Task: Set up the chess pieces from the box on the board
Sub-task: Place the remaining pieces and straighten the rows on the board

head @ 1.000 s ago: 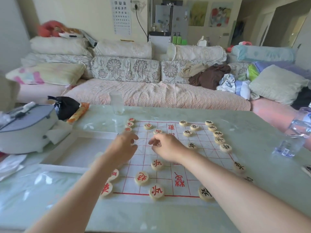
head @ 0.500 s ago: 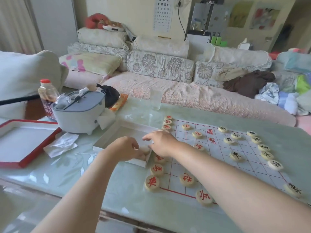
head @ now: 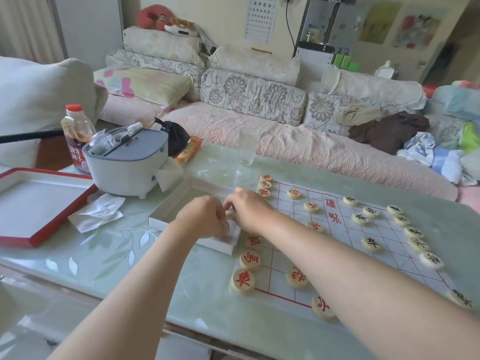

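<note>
Roughly two-thirds done, I judge. Round red-lettered wooden discs (head: pixel 242 280) and black-lettered wooden discs (head: pixel 371 244) line the white red-gridded paper board (head: pixel 345 258), with gaps remaining. My left grip (head: pixel 205 219) and right grip (head: pixel 249 209) curl inside the shallow white cardboard box (head: pixel 166 216) touching the board; can't tell whether either holds anything.

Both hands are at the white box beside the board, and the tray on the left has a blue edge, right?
Not quite: the tray has a red edge, not blue, as the head view shows. The left hand and right hand are at the white box beside the board.
</note>
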`<state>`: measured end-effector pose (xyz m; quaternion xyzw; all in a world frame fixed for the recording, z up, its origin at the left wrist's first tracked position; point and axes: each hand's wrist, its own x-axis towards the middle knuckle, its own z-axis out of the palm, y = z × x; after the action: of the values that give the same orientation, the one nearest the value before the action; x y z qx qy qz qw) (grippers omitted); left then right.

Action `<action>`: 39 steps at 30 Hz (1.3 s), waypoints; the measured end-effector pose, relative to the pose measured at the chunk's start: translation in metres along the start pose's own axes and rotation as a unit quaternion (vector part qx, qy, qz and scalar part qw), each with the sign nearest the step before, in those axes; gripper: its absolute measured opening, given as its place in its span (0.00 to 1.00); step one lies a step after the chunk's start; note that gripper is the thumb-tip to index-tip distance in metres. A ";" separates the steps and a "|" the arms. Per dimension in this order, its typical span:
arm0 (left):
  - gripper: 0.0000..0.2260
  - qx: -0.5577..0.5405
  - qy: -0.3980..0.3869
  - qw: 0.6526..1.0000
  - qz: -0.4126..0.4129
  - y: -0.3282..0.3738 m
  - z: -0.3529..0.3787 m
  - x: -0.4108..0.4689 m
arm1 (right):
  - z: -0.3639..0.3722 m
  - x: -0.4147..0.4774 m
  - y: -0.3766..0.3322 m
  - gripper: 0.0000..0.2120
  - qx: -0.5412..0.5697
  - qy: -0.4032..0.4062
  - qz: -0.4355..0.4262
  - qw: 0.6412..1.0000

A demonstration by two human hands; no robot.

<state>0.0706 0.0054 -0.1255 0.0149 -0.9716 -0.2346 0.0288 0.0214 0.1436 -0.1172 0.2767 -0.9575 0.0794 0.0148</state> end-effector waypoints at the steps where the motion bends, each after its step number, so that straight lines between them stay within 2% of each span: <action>1: 0.04 -0.004 0.042 0.999 0.002 -0.001 -0.003 0.001 | 0.001 -0.001 0.001 0.08 0.012 0.021 0.003 1.000; 3: 0.05 -0.002 0.074 0.997 0.006 -0.006 -0.005 0.002 | 0.002 -0.004 0.002 0.08 0.026 0.024 0.004 0.999; 9: 0.08 0.002 -0.029 1.000 0.000 -0.021 -0.004 -0.003 | 0.006 -0.008 0.006 0.09 0.006 -0.024 -0.008 1.000; 12: 0.05 0.005 -0.068 0.998 0.001 -0.023 -0.013 -0.006 | 0.003 -0.008 0.011 0.18 0.031 -0.035 0.006 0.999; 13: 0.09 0.011 -0.079 0.997 0.001 -0.025 -0.016 -0.006 | 0.001 -0.009 0.012 0.21 0.042 -0.038 0.013 0.998; 15: 0.18 0.004 -0.075 0.997 -0.008 -0.029 -0.023 -0.006 | -0.003 -0.012 0.011 0.25 0.061 -0.052 0.026 0.996; 17: 0.22 -0.010 -0.043 0.999 -0.019 -0.032 -0.028 -0.005 | -0.007 -0.014 0.009 0.27 0.062 -0.078 0.037 0.994; 19: 0.21 -0.021 -0.023 0.999 -0.022 -0.033 -0.027 -0.002 | -0.004 -0.013 0.008 0.26 0.039 -0.095 0.040 0.994; 21: 0.16 -0.023 -0.043 0.999 -0.022 -0.030 -0.020 -0.001 | 0.003 -0.010 0.006 0.25 0.008 -0.103 0.040 0.994; 22: 0.15 -0.020 -0.065 0.997 -0.026 -0.028 -0.015 -0.001 | 0.007 -0.009 0.005 0.25 -0.005 -0.101 0.042 0.994; 24: 0.20 -0.004 -0.105 0.994 -0.038 -0.021 -0.007 0.000 | 0.013 -0.007 0.004 0.25 -0.012 -0.088 0.046 0.995; 27: 0.22 0.032 -0.114 0.992 -0.042 -0.013 -0.001 0.001 | 0.014 -0.008 0.002 0.25 0.009 -0.072 0.042 0.997; 32: 0.12 0.082 -0.068 0.994 -0.021 0.002 -0.002 0.004 | 0.004 -0.017 0.008 0.25 0.067 -0.018 0.028 0.997; 36: 0.12 0.027 0.004 1.000 -0.001 0.021 -0.007 0.010 | -0.014 -0.019 0.031 0.24 0.214 0.060 0.078 0.972; 39: 0.14 -0.013 0.016 0.999 0.039 0.046 -0.003 0.016 | -0.024 -0.015 0.064 0.18 0.201 0.100 0.108 0.969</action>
<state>0.0543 0.0444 -0.1010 -0.0192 -0.9677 -0.2456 0.0537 -0.0001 0.2090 -0.1038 0.1598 -0.9398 0.2984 0.0462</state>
